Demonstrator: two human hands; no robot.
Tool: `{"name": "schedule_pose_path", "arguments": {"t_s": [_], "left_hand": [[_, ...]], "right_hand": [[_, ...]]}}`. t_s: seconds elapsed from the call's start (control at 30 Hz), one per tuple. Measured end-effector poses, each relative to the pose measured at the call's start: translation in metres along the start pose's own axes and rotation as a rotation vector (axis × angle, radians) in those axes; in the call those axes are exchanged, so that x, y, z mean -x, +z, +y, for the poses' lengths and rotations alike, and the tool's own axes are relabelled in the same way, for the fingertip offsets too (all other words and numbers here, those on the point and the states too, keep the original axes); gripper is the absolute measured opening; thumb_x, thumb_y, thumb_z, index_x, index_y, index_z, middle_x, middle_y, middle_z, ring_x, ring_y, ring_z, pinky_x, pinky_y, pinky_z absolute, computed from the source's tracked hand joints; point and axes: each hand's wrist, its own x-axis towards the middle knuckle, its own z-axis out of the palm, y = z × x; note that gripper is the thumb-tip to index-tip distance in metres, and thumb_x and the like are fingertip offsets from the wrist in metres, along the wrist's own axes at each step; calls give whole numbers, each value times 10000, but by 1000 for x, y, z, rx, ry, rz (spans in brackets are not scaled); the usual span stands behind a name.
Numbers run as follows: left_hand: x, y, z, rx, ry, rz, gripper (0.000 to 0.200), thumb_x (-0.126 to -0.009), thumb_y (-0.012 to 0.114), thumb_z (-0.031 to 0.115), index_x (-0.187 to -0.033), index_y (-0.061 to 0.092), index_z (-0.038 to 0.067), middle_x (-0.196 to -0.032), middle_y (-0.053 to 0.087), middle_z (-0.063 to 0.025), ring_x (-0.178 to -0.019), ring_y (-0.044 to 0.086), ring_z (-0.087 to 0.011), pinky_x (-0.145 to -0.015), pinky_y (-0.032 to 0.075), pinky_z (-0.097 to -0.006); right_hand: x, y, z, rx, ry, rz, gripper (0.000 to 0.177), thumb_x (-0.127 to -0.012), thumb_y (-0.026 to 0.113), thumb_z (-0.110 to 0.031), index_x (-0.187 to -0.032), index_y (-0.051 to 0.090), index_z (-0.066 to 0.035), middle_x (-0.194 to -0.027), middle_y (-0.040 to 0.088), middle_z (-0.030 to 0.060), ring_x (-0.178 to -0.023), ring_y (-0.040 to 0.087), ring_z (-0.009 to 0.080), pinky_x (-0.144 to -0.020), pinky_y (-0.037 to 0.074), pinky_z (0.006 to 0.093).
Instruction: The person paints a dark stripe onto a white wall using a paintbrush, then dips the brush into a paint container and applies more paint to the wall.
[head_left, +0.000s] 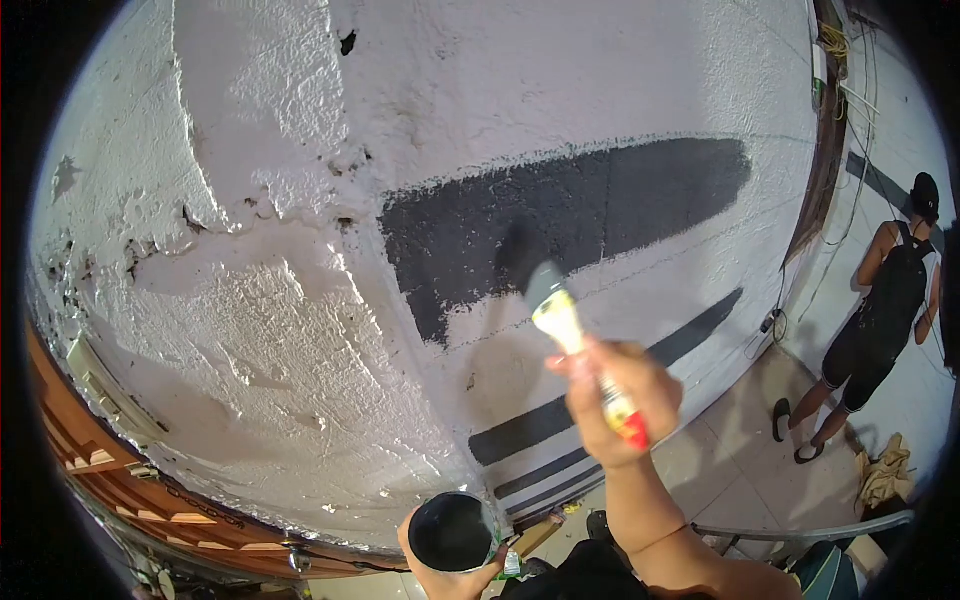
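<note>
Dark gray paint risked marring the white wall if the paintbrush, gripped in a painter's right hand over the ragged band, slid past its edge, or if the open paint pot, clasped below in the left hand, tipped and spilled.

R hand up & clenched, L hand low & cupped.

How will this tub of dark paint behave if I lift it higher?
Probably apt to spill if the tub tilts, since no lid covers the dark paint. It could slip too, as only the left hand holds it.
</note>
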Motion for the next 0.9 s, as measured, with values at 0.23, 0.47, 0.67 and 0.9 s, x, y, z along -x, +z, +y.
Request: {"name": "schedule_pose_path", "arguments": {"t_s": [0.23, 0.47, 0.67, 0.9], "left_hand": [[-2, 5, 3, 26, -8, 10, 1053, -583, 939, 138, -1440, 342, 5, -1369, 524, -173, -1250, 538, -286, -1093, 414, -411], [-3, 2, -5, -56, 37, 8, 1053, -584, 949, 141, -1437, 346, 6, -1360, 532, -172, -1234, 549, -280, -1077, 428, -413], [-5, 9, 10, -41, 12, 6, 1035, -587, 937, 111, -1433, 350, 0, -1351, 541, -176, -1226, 559, -281, -1071, 436, -410], [-4, 6, 4, -13, -15, 4, 1030, -586, 927, 101, -1433, 351, -1, -1347, 545, -175, -1235, 556, -284, -1074, 437, -411]], "right_hand": [[-7, -4, -7, 45, -35, 3, 181, -840, 691, 74, -1016, 660, 46, -817, 726, 177, -712, 743, 231, -626, 582, 282], [0, -17, -9, 47, 19, -28, 241, -803, 716, 81, -1038, 689, 35, -817, 734, 154, -706, 734, 212, -603, 579, 275], [2, -9, -9, 93, 20, -51, 273, -811, 708, 72, -1076, 681, 12, -811, 736, 123, -711, 740, 201, -606, 571, 272], [10, -15, -1, 18, 105, 46, 199, -858, 664, 59, -1055, 648, 43, -788, 729, 163, -720, 739, 209, -649, 582, 288]]}}
